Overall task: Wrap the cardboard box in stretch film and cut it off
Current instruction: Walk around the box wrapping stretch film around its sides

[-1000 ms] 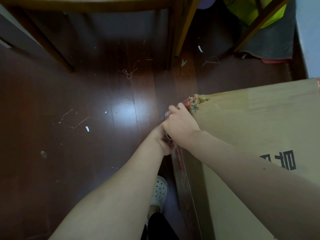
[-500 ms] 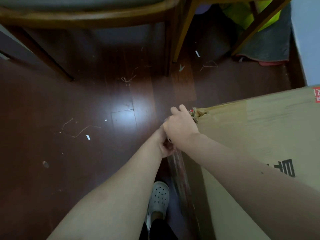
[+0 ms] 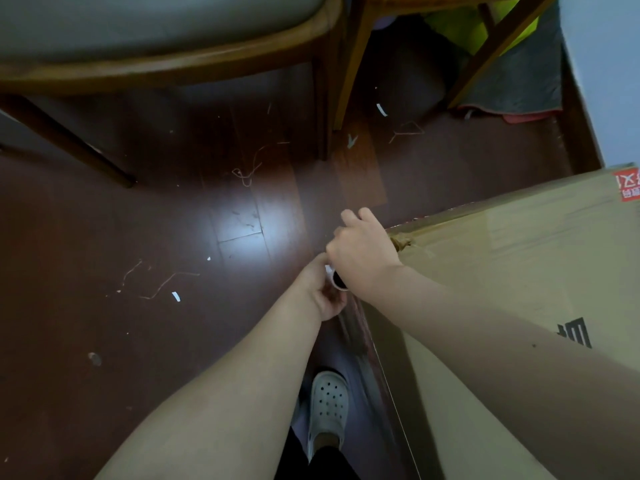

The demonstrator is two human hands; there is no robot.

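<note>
A large cardboard box (image 3: 519,271) fills the right side, its torn near corner by my hands. The stretch film roll (image 3: 337,280) shows only its white tube end between my hands; the rest is hidden. My right hand (image 3: 363,254) grips the roll from above, just left of the box corner. Lower down, my left hand (image 3: 325,296) curls round the same roll. A glossy sheet of film (image 3: 360,341) runs down the box's left side.
A wooden chair with a grey seat (image 3: 156,39) stands at the top left, its legs near the box. Table legs (image 3: 491,50), yellow-green and grey cloth lie top right. String scraps litter the dark wood floor. My white clog (image 3: 327,407) stands below.
Both hands with the roll have shifted slightly left, past the box's torn corner. The view has tilted up, showing more of the chair.
</note>
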